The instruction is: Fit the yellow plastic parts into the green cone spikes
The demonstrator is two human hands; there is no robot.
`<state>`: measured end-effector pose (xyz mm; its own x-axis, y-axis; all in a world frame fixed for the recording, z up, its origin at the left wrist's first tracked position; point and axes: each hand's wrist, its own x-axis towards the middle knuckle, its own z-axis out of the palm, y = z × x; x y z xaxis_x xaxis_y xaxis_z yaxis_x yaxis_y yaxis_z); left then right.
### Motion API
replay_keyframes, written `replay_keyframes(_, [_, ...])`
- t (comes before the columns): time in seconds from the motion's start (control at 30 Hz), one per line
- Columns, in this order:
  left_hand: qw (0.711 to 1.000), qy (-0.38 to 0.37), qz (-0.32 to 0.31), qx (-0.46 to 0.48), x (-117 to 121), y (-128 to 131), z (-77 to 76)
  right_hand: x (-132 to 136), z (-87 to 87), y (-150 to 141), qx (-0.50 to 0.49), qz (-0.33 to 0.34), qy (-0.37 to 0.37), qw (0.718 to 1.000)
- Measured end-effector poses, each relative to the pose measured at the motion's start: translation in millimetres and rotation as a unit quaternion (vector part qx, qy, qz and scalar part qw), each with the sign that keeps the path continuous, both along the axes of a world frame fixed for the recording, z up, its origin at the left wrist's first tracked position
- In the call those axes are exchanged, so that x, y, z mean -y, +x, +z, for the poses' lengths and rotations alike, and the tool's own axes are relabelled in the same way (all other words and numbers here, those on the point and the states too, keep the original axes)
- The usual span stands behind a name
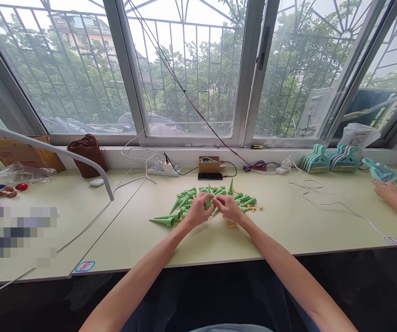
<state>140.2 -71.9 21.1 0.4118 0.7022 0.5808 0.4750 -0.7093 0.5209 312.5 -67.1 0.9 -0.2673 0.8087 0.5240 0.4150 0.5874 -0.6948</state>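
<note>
My left hand and my right hand meet over the middle of the pale green table. Both have their fingers curled together on a green cone spike held between them. Around and behind the hands lies a heap of several green cone spikes. Small yellow pieces lie scattered beside my right wrist and further right near the heap.
A phone and cardboard box sit behind the heap, with a power strip and cables. A brown pouch stands left. Another person's hand holds a teal packet at the right edge, near stacked teal items.
</note>
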Motion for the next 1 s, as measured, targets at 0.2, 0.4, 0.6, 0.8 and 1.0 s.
replay_keyframes(0.2, [1.0,0.008,-0.005,0.001,-1.1,-0.1,-2.5,-0.7,-0.5,1.1,0.007,-0.008,0.002,1.0])
replay_keyframes(0.4, [1.0,0.008,-0.006,0.0,-1.1,-0.6,-3.1,-1.9,-2.2,0.8,0.012,-0.006,-0.001,1.0])
replay_keyframes(0.6, [1.0,0.009,-0.005,-0.004,-3.1,-1.5,-6.5,-2.8,-2.9,0.4,0.022,-0.01,0.003,1.0])
replay_keyframes(0.8, [1.0,0.009,-0.005,0.001,-2.6,-1.0,-4.3,-2.3,-2.5,0.0,0.009,-0.011,0.006,1.0])
replay_keyframes(1.0, [1.0,0.011,0.008,0.003,-0.8,-0.2,0.2,2.5,1.0,-0.4,-0.004,0.009,-0.013,1.0])
